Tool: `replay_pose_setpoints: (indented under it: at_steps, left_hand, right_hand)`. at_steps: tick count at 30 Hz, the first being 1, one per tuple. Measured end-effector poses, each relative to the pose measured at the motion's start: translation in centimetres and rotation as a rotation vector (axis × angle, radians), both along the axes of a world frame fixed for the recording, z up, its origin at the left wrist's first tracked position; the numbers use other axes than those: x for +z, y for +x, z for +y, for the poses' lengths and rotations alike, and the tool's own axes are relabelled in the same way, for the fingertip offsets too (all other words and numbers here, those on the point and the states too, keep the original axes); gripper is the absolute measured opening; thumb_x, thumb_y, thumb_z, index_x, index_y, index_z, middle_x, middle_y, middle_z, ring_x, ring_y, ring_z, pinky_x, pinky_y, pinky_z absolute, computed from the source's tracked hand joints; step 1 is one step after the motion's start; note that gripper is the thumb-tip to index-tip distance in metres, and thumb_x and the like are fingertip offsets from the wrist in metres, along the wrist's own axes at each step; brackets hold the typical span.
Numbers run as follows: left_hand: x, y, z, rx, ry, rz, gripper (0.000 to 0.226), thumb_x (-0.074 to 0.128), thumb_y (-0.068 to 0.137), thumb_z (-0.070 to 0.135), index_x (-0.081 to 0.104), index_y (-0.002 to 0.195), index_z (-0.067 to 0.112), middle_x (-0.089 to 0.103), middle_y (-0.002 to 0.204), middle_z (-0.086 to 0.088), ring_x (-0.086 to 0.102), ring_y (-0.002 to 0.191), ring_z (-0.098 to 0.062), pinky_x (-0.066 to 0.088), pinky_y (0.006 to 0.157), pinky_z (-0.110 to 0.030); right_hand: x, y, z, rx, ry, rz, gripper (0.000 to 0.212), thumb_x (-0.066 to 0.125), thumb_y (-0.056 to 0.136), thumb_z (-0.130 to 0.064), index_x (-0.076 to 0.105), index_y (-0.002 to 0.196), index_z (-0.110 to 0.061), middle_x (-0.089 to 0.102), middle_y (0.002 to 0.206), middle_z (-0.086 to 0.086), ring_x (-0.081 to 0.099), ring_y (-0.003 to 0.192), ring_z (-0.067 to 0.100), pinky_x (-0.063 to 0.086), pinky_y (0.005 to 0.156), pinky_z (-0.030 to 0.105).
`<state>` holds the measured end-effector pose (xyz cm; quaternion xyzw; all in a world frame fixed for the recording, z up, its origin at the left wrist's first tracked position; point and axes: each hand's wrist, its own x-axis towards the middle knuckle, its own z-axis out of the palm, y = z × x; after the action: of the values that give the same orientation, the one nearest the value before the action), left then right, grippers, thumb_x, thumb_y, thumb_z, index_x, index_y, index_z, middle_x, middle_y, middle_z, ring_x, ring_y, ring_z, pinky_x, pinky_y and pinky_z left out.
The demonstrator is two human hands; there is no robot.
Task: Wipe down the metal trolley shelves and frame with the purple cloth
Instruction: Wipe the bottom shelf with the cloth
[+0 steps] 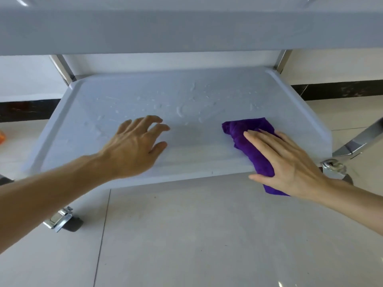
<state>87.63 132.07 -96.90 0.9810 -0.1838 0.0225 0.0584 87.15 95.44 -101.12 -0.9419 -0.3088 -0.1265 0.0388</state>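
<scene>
Nearest, right hand (290, 162) flat, fingers straight, pressing the bunched purple cloth (251, 139) onto the lower shelf (196, 150) at its front right corner, one end hanging past the front edge; left hand (134, 146) spread and loosely curled over the front middle, holding nothing. Apparently mid-wipe of this shelf, calling next for a sweep toward the back edge, through the wet streaks (182, 108) beneath the upper shelf (186, 30). No readable writing anywhere.

A bunched purple cloth (252, 141) lies on the wet, pale-grey lower trolley shelf (145, 96), overhanging its near-right edge.
</scene>
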Motion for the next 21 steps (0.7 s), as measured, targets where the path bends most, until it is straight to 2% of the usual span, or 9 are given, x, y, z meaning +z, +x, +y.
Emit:
replay_pose_setpoints:
  at_steps: [2, 5, 8, 11, 15, 18, 21]
  left_hand:
    - [-1.0, 1.0, -2.7, -0.035, 0.038, 0.031, 0.054, 0.037, 0.101, 0.045, 0.036, 0.151, 0.026, 0.029, 0.16, 0.0, 0.029, 0.147, -0.025, 0.02, 0.12, -0.052]
    - [-2.6, 1.6, -4.2, 0.024, 0.028, 0.079, 0.055, 0.027, 0.103, 0.048, 0.024, 0.156, 0.031, 0.015, 0.165, 0.005, 0.013, 0.152, -0.019, 0.008, 0.123, -0.052]
    - [-3.8, 1.0, -4.3, 0.085, -0.082, 0.053, 0.056, 0.017, 0.102, 0.05, 0.028, 0.154, 0.035, 0.022, 0.163, 0.007, 0.015, 0.152, -0.017, 0.007, 0.123, -0.047]
    - [-3.8, 0.8, -4.1, 0.089, -0.098, 0.042, 0.06, 0.017, 0.097, 0.052, 0.032, 0.153, 0.036, 0.029, 0.161, 0.008, 0.019, 0.151, -0.015, 0.01, 0.123, -0.045]
    - [-3.7, 0.7, -4.1, 0.095, -0.089, 0.043, 0.061, 0.015, 0.096, 0.054, 0.031, 0.153, 0.038, 0.027, 0.162, 0.01, 0.018, 0.151, -0.013, 0.011, 0.123, -0.046]
    - [-3.6, 0.8, -4.3, 0.086, -0.094, 0.041, 0.066, 0.011, 0.094, 0.057, 0.032, 0.153, 0.038, 0.028, 0.162, 0.01, 0.02, 0.151, -0.014, 0.012, 0.123, -0.045]
    - [-3.6, 0.8, -4.4, 0.085, -0.098, 0.039, 0.07, 0.007, 0.092, 0.058, 0.033, 0.153, 0.037, 0.029, 0.162, 0.009, 0.02, 0.151, -0.015, 0.012, 0.123, -0.045]
  right_hand:
    - [0.0, 0.0, 1.7, -0.013, -0.001, 0.0, 0.114, 0.085, 0.067, -0.047, 0.023, 0.157, -0.016, 0.041, 0.156, 0.005, 0.041, 0.142, 0.026, 0.029, 0.118, 0.047]
    - [-0.1, -0.2, 4.5, -0.017, 0.002, -0.015, 0.115, 0.084, 0.065, -0.05, 0.023, 0.157, -0.015, 0.041, 0.156, 0.007, 0.04, 0.143, 0.028, 0.03, 0.118, 0.05]
    - [-0.4, -0.5, 6.8, 0.016, 0.001, -0.038, 0.106, 0.081, 0.069, -0.048, 0.026, 0.156, -0.024, 0.041, 0.156, 0.006, 0.043, 0.141, 0.031, 0.032, 0.115, 0.052]
    - [-0.5, -0.3, 6.9, 0.072, -0.014, -0.049, 0.09, 0.076, 0.076, -0.04, 0.032, 0.154, -0.028, 0.043, 0.155, 0.005, 0.045, 0.138, 0.032, 0.034, 0.114, 0.051]
    - [0.0, 0.8, 1.2, 0.169, -0.082, -0.043, 0.087, 0.077, 0.079, -0.025, 0.033, 0.154, -0.026, 0.04, 0.156, 0.005, 0.042, 0.142, 0.025, 0.034, 0.115, 0.047]
    - [0.7, 1.4, -5.4, 0.074, -0.12, -0.005, 0.093, 0.081, 0.075, -0.024, 0.033, 0.154, -0.023, 0.04, 0.156, 0.004, 0.041, 0.142, 0.021, 0.033, 0.117, 0.044]
    - [1.2, 1.3, -9.4, -0.065, -0.068, 0.051, 0.096, 0.082, 0.073, -0.02, 0.032, 0.154, -0.024, 0.038, 0.156, 0.001, 0.039, 0.14, 0.019, 0.028, 0.119, 0.037]
